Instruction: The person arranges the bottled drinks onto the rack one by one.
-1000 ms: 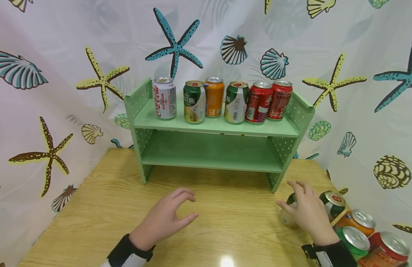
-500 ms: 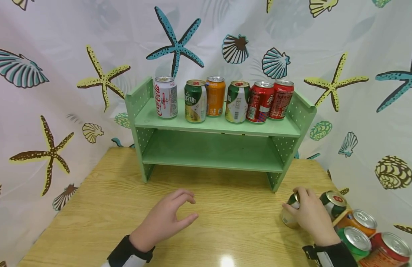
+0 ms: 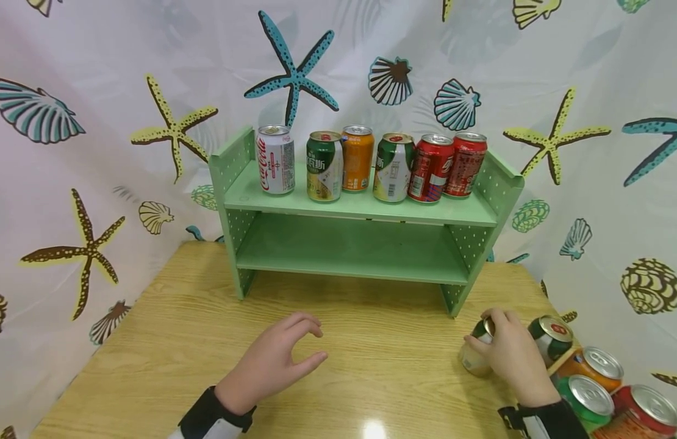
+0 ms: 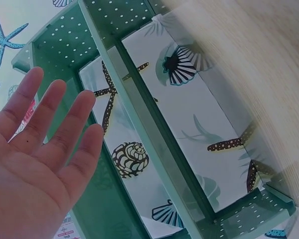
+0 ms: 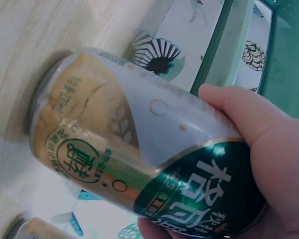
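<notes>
My right hand (image 3: 511, 353) grips a green, white and gold drink can (image 5: 124, 144) around its upper part, thumb on one side and fingers on the other. In the head view that can stands on the wooden table, right of the green shelf's foot. My left hand (image 3: 275, 360) hovers over the table in front of the shelf, fingers relaxed, holding nothing. The left wrist view shows its palm and spread fingers (image 4: 55, 114). Another green and white can (image 3: 551, 338) stands just right of my right hand.
The green two-tier shelf (image 3: 349, 274) stands at the back. On its top tier are a white cola can (image 3: 275, 161), an orange can (image 3: 357, 160), red cans (image 3: 429, 169) and green-white cans (image 3: 324, 167). More cans, including an orange one (image 3: 591, 369), crowd the right edge.
My right hand has lowered its fingers onto the green and white can and now grips it. The left hand has stayed put. The head view has shifted slightly.
</notes>
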A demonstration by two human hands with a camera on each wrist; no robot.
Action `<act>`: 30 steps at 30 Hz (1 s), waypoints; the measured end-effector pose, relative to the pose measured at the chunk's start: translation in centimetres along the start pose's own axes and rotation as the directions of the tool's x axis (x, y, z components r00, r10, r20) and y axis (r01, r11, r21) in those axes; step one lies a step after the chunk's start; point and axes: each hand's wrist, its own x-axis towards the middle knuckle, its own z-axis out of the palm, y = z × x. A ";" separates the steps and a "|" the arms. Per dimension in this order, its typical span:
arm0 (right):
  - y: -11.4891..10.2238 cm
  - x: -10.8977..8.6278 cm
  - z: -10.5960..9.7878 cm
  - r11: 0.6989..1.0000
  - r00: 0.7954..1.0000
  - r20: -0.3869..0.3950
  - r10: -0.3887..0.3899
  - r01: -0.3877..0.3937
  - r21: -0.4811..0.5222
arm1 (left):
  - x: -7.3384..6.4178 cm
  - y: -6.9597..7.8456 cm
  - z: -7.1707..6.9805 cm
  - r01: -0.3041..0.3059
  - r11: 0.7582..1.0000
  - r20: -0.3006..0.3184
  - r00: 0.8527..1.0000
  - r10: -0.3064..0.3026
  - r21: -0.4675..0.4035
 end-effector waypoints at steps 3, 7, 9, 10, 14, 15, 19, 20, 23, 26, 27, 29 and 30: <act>-0.7 0.0 -0.2 1.000 1.000 -0.012 -0.004 0.004 0.004 | 0.0 0.0 0.0 0.003 1.000 -0.001 1.000 -0.003 -0.002; -1.9 0.4 -0.8 1.000 1.000 -0.014 -0.003 0.003 0.014 | 0.0 0.1 0.0 0.005 1.000 -0.002 1.000 -0.005 -0.004; -2.4 0.6 -1.2 1.000 1.000 -0.004 -0.004 0.004 0.022 | 0.0 0.2 0.0 0.006 1.000 -0.001 1.000 -0.006 -0.005; -2.7 0.6 -1.4 1.000 1.000 0.003 -0.005 0.005 0.027 | 0.0 0.2 0.0 0.007 1.000 0.000 1.000 -0.007 -0.002; -3.6 0.8 -2.0 0.999 1.000 0.013 -0.008 0.007 0.044 | 0.1 0.5 0.2 0.005 1.000 0.003 1.000 -0.005 0.004; -3.8 0.7 -2.1 0.999 1.000 0.010 -0.009 0.008 0.050 | 0.2 0.6 0.3 0.002 1.000 0.003 1.000 -0.002 0.003; -4.6 0.7 -2.3 0.998 1.000 -0.013 -0.024 0.024 0.062 | 0.3 0.9 0.7 -0.007 1.000 0.015 1.000 0.007 -0.006; -4.9 0.7 -2.3 0.997 0.999 -0.014 -0.029 0.030 0.067 | 0.4 1.0 0.7 -0.007 1.000 0.018 1.000 0.007 -0.007; -5.7 0.7 -2.6 0.996 0.999 -0.009 -0.045 0.046 0.080 | 0.5 1.2 1.0 -0.010 1.000 0.031 0.999 0.010 -0.004; -6.6 0.6 -2.9 0.995 0.999 0.005 -0.050 0.050 0.088 | 0.7 1.5 1.5 -0.013 1.000 0.047 0.999 0.013 0.008; -6.8 0.6 -2.9 0.995 0.999 0.005 -0.054 0.053 0.088 | 0.8 1.6 1.6 -0.015 1.000 0.056 0.998 0.014 0.011; -7.3 0.5 -2.9 0.994 0.998 0.004 -0.063 0.062 0.089 | 0.9 1.8 1.9 -0.012 1.000 0.074 0.997 0.011 0.019; -7.4 0.5 -2.9 0.994 0.998 0.005 -0.070 0.069 0.088 | 1.0 2.0 2.1 -0.010 1.000 0.084 0.996 0.008 0.020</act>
